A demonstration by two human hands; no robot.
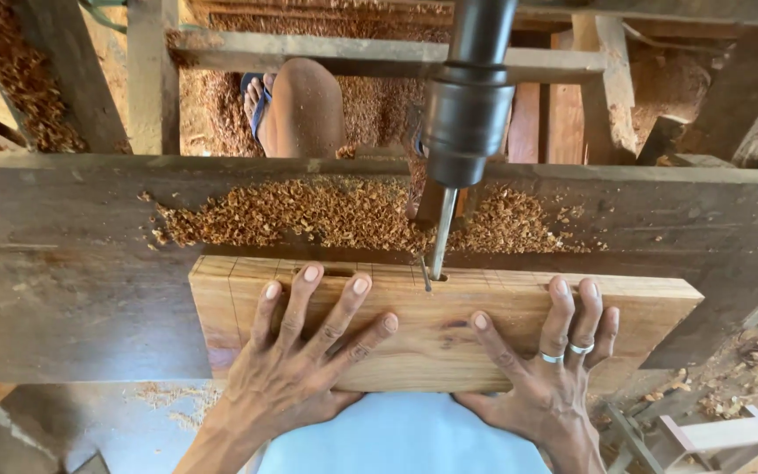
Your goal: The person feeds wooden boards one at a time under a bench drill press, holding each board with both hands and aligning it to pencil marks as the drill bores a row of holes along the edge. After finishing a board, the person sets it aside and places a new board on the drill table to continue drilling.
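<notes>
Both hands lie open and flat on the board (449, 329), palms down, gripping nothing: left hand (296, 369) with fingers spread across the near left half, right hand (550, 377) on the near right, two rings on its fingers. The board is a pale plank with pencil lines across its top, lying on the dark bench (63, 263) and overhanging the near edge toward the body. At its far edge the bit (439, 237) stands upright, its tip in a small hole (439, 276) near the rim; a slot (337, 271) looks already cut further left along the same edge. Left fingertips reach close to that edge, the middle one just beside the slot; the right thumb points toward the bit, still apart from it. Risk as judged: flat palms hold by friction only, so if the bit grabs, the board could jerk sideways and drag fingers toward the steel; a hole so near the rim may split out. The overhang could let the plank tip under uneven pressure. Rings could catch. Behind the bit, shavings (309, 215) lie heaped on the bench, loose enough to creep under the board and spoil its seating. Above, the dark chuck (467, 114) hangs on its column. Farther off, through the frame, a foot (261, 101) in a blue sandal stands on the shaving-strewn floor, toes exposed; slipping there is possible.
</notes>
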